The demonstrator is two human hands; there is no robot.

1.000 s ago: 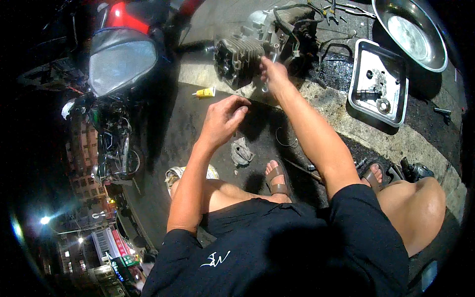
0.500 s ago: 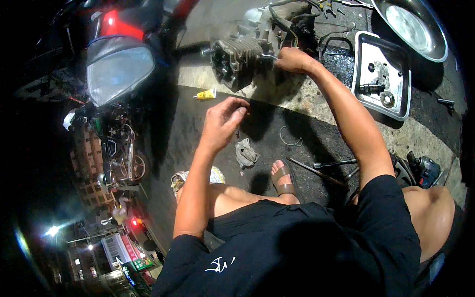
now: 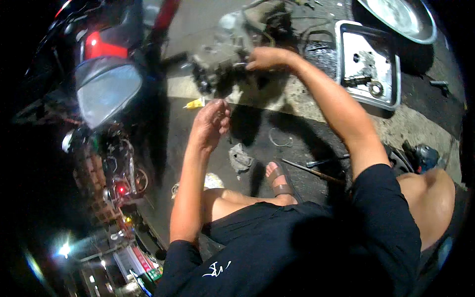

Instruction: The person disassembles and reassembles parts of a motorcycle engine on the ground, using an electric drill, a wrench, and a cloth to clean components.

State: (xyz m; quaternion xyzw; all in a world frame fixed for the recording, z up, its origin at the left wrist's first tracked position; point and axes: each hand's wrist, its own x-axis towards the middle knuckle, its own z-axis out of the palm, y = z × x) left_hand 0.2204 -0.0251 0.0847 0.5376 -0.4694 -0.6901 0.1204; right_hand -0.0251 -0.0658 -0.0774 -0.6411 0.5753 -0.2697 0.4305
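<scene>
A finned motorcycle engine (image 3: 213, 58) lies on the ground ahead, blurred. Beside its cylinder, my right hand (image 3: 267, 58) is closed round a slim silver tool that looks like a spanner (image 3: 239, 64), its far end against the engine. My left hand (image 3: 212, 123) hovers nearer to me, fingers curled; whatever is in them, if anything, is hidden. Just past its knuckles lies a yellow tube (image 3: 196, 103) with a pointed nozzle. A grey crumpled rag (image 3: 240, 157) and a thin wire loop (image 3: 281, 138) rest on the floor below.
At right, a white-rimmed tray (image 3: 397, 86) holds a camshaft-like part (image 3: 357, 80) and a gear (image 3: 376, 88). Behind it stands a metal basin (image 3: 429, 32). Long bar tools (image 3: 316, 172) and a power tool (image 3: 424, 157) lie near my right knee. A red-and-black motorbike (image 3: 106, 45) stands left.
The view has shifted, moving the scene left and up. My left hand has turned, with its fingers curled more tightly. My right hand stays at the engine with the tool.
</scene>
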